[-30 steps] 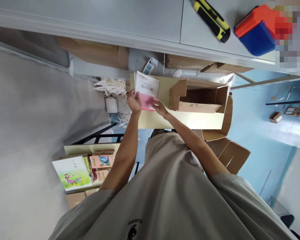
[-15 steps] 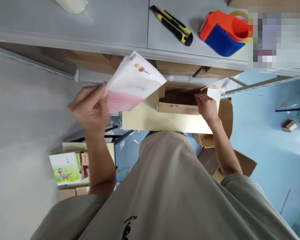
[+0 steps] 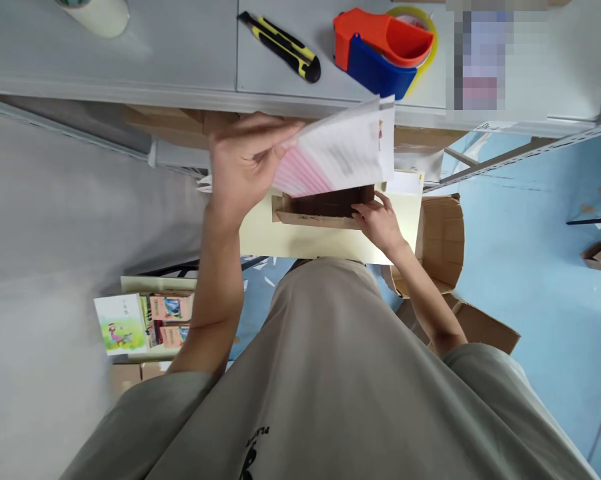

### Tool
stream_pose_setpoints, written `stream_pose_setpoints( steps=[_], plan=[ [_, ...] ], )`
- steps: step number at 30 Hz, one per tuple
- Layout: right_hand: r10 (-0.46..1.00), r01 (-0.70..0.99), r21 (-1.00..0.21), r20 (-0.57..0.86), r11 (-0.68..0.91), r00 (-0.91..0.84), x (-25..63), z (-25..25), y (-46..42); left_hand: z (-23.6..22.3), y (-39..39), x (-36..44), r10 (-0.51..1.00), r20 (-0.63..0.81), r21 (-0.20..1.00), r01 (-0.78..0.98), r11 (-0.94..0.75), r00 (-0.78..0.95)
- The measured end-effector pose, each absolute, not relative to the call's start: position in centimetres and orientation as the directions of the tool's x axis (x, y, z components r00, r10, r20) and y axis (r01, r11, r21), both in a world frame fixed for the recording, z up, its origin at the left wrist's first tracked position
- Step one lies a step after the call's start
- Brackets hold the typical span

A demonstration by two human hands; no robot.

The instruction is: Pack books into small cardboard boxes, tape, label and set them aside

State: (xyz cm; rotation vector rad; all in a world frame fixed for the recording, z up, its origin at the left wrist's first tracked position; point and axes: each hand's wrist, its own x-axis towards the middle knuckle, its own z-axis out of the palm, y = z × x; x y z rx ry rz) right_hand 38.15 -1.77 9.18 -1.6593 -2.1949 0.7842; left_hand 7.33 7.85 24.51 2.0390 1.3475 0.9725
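Observation:
My left hand (image 3: 245,167) pinches a white and pink paper packet (image 3: 340,150) by its near left end, fingers closed. The packet hangs tilted above an open cardboard box (image 3: 320,221) and hides part of its far side. The box stands on a pale yellow board (image 3: 260,233) in front of my body. At the box's right end my right hand (image 3: 380,220) grips the cardboard wall, with the fingers curled over the edge.
On the grey shelf ahead lie a yellow and black box cutter (image 3: 280,48) and a red and blue tape dispenser (image 3: 380,53). Picture books (image 3: 123,325) rest at lower left. Larger open cartons (image 3: 443,240) stand at right. A white cylindrical object (image 3: 100,15) is at upper left.
My left hand has carried the packet rightward and over the box, turning it. My right hand stays at the box's right end. The view has shifted slightly.

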Motion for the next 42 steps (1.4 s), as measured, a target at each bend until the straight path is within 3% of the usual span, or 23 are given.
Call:
stream_pose_setpoints(
  steps=[5,9,13,17,25,34,39,42],
  plan=[
    [0.963,0.79,-0.606,-0.147,0.092,-0.226,38.7,8.9,-2.6,21.6,8.0,8.1,0.964,0.047,0.858,0.484,-0.172,0.26],
    [0.969,0.771,-0.633,-0.134,0.076,-0.205,39.3,8.7,-2.7,18.8,7.7,7.3,0.966,0.035,0.879,0.451,-0.152,0.258],
    [0.977,0.79,-0.609,-0.119,0.071,-0.179,39.6,8.4,-3.3,16.2,6.9,6.7,0.922,0.141,0.826,0.47,-0.311,0.362],
    [0.981,0.808,-0.589,-0.135,0.035,-0.141,39.6,8.1,-3.7,14.2,5.7,7.5,0.884,0.141,0.771,0.511,-0.38,0.445],
    [0.978,0.86,-0.503,-0.125,0.083,-0.167,40.0,8.3,-2.4,8.8,4.9,10.5,0.855,-0.058,0.794,0.543,-0.274,0.516],
    [0.973,0.91,-0.399,-0.137,0.115,-0.183,39.4,8.3,-2.0,5.3,5.3,11.4,0.8,-0.287,0.691,0.692,-0.207,0.526],
    [0.968,0.913,-0.381,-0.135,0.148,-0.213,39.5,8.0,-2.8,6.8,2.9,10.6,0.799,-0.173,0.667,0.665,-0.335,0.576],
    [0.968,0.91,-0.389,-0.132,0.146,-0.212,40.0,8.0,-3.0,8.7,0.7,8.8,0.862,-0.106,0.608,0.718,-0.338,0.495]
  ],
)
